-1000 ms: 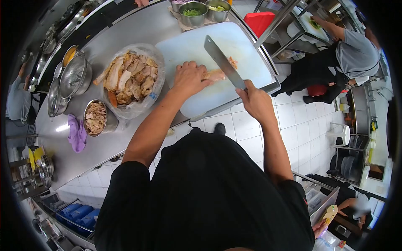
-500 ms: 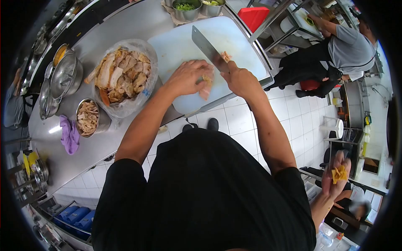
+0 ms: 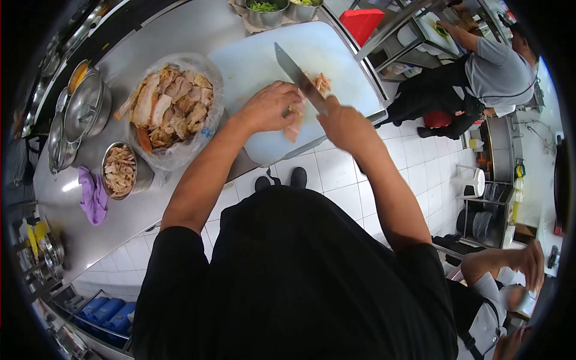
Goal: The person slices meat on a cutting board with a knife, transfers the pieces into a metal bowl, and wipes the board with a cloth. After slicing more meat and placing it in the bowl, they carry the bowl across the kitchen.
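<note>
My left hand is closed on a pale piece of cooked meat, its fingers curled over the upper part. The meat lies on the white cutting board. In my right hand is a broad-bladed kitchen knife, its blade beside my left fingertips and pointing up and left. On the blade's far side lies a small heap of cut meat strips. Left of the board, a plastic bag is spread open around large slices of cooked meat.
A metal pot of meat strips stands near a purple cloth. Strainers and bowls sit at the far left. Greens fill a metal container behind the board. One co-worker stands at right, another at lower right.
The heap of strips beside the blade has grown. My left hand still holds the meat. At lower right, the other person's hand with yellow food has gone, and an arm and body now show there.
</note>
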Demonstrator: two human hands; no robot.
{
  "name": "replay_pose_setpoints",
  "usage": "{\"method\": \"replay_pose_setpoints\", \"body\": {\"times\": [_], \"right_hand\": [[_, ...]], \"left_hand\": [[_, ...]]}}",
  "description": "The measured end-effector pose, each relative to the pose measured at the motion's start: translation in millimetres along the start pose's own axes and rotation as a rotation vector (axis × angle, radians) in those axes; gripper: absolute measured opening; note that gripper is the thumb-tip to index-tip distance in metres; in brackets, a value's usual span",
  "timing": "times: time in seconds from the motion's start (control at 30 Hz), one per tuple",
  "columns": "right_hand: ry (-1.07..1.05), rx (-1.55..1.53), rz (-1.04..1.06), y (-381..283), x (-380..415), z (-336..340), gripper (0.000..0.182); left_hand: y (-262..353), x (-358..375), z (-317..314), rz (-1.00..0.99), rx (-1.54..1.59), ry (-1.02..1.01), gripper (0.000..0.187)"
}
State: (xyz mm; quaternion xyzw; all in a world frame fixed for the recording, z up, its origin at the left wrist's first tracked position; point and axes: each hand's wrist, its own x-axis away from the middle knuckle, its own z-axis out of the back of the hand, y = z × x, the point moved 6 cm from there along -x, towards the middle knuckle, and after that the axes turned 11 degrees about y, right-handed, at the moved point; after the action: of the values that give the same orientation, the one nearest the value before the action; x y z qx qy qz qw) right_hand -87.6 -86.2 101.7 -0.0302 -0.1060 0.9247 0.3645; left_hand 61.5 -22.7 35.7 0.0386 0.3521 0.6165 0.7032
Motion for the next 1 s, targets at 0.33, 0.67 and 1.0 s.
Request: {"method": "replay_pose_setpoints", "body": {"times": [0.33, 0.67, 1.0], "right_hand": [[0.051, -0.015, 0.080, -11.2, -9.0, 7.7, 0.034], [0.130, -0.034, 0.158, -1.8, -23.1, -9.3, 0.038], [0.074, -0.008, 0.104, -9.4, -15.5, -17.4, 0.038]], "left_hand": [[1.7, 0.7, 0.8, 0.016, 0.029, 0.024, 0.033], [2.6, 5.6, 2.0, 0.039, 0.031, 0.025, 0.032], [-4.4, 11.4, -2.6, 0.071, 0.055, 0.084, 0.027]]}}
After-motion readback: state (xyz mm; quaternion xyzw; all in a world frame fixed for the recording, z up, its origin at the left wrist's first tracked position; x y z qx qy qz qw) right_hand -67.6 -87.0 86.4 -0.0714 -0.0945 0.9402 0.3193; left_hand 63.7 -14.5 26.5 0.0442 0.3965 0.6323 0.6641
